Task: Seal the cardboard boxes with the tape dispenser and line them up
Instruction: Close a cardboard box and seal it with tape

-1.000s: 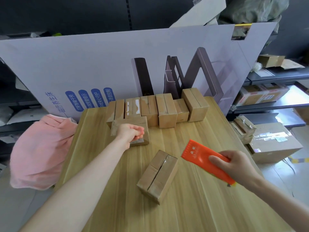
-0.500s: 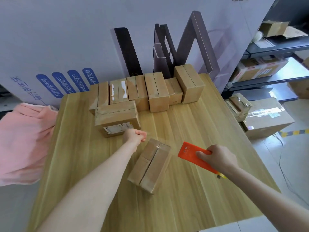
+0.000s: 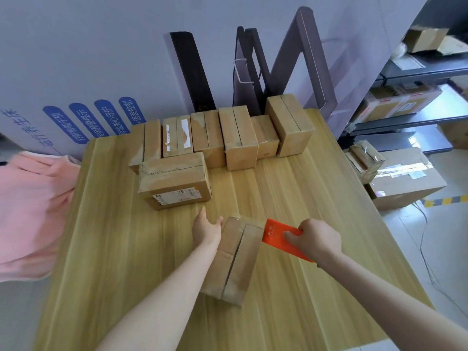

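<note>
Left hand [image 3: 206,228] fingers released, flat against box [image 3: 234,259]; right hand [image 3: 316,239] fingers grasping orange tape dispenser [image 3: 277,235] touching box, mid-worktop [image 3: 316,287].

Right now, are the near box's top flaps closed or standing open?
Closed: the near box has both flaps lying flat, meeting at a dark centre seam.

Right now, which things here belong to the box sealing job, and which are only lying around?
Part of the job:
- near box, left hand against its side
- orange tape dispenser, held in right hand
- sideways box with label
- row of boxes at the back

Just lying about:
- pink cloth
- large printed board
- boxes on the floor and shelves
</note>
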Demonstrator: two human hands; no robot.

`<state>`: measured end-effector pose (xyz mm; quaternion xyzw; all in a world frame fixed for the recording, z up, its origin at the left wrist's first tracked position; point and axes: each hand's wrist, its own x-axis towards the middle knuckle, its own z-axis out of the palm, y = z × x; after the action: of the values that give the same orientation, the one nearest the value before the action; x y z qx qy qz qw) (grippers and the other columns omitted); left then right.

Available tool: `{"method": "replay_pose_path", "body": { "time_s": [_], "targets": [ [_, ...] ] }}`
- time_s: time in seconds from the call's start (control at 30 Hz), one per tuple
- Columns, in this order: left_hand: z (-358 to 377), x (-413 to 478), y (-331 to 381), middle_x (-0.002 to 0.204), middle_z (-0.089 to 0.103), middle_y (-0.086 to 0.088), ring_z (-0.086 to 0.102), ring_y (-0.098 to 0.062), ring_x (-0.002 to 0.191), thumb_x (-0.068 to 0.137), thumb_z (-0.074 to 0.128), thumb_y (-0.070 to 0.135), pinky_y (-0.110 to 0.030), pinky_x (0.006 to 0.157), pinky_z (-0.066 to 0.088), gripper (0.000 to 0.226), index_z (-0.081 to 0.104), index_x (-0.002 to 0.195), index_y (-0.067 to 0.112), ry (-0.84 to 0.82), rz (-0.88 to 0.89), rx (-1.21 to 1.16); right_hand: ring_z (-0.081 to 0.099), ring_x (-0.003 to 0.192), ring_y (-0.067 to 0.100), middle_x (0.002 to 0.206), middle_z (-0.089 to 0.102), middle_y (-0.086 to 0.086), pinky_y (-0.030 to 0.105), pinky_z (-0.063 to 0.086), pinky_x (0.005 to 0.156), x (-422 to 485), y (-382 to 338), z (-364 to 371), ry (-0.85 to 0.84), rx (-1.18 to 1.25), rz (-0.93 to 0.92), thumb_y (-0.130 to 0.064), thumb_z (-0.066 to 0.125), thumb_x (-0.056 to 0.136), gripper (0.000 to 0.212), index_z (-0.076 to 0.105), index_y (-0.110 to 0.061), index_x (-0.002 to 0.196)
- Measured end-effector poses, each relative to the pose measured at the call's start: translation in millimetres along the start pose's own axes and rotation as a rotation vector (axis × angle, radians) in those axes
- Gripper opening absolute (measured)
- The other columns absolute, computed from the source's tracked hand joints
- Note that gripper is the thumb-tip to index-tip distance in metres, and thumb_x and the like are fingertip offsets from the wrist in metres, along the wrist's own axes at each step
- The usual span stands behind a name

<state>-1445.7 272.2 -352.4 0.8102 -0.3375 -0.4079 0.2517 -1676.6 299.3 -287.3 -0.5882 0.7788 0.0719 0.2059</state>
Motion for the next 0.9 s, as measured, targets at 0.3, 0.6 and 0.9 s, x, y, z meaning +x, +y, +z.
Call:
{"method": "replay_pose_path", "body": {
  "time_s": [0.3,0.6,0.9],
  "targets": [
    [2.2,-28.1,-26.3,0.147,0.044,-0.004,0.04,-0.019,0.135,0.099,0.045,0.041,-0.032,0.109,0.032,0.054,0.04,0.144,0.012,-0.165,0.166,0.053,0.052,0.064,0.02,0.06,0.046,-0.007,0.024,0.031,0.05,7.8,-22.2,-7.4,0.036,-0.113,-0.102,-0.053,0.053,0.082,0.036,0.052,-0.019,0.069],
    [6.6,-33.0,-24.9,0.147,0.044,-0.002,0.039,-0.02,0.136,0.099,0.045,0.036,-0.029,0.107,0.032,0.051,0.04,0.144,0.013,-0.094,0.137,-0.031,0.054,0.07,0.022,0.059,0.042,-0.006,0.027,0.036,0.062,7.8,-44.5,14.2,0.01,-0.12,-0.158,-0.036,0.049,0.089,0.035,0.037,-0.022,0.059],
    [33.5,-47.9,-16.0,0.148,0.041,-0.007,0.041,-0.028,0.134,0.101,0.041,0.032,-0.041,0.109,0.035,0.05,0.031,0.148,0.015,0.078,-0.092,-0.336,0.057,0.058,0.018,0.059,0.057,-0.004,0.022,0.033,0.048,-2.4,-6.1,5.6,0.128,0.33,0.13,-0.059,0.052,0.086,0.05,0.06,-0.014,0.066]
  ]
}}
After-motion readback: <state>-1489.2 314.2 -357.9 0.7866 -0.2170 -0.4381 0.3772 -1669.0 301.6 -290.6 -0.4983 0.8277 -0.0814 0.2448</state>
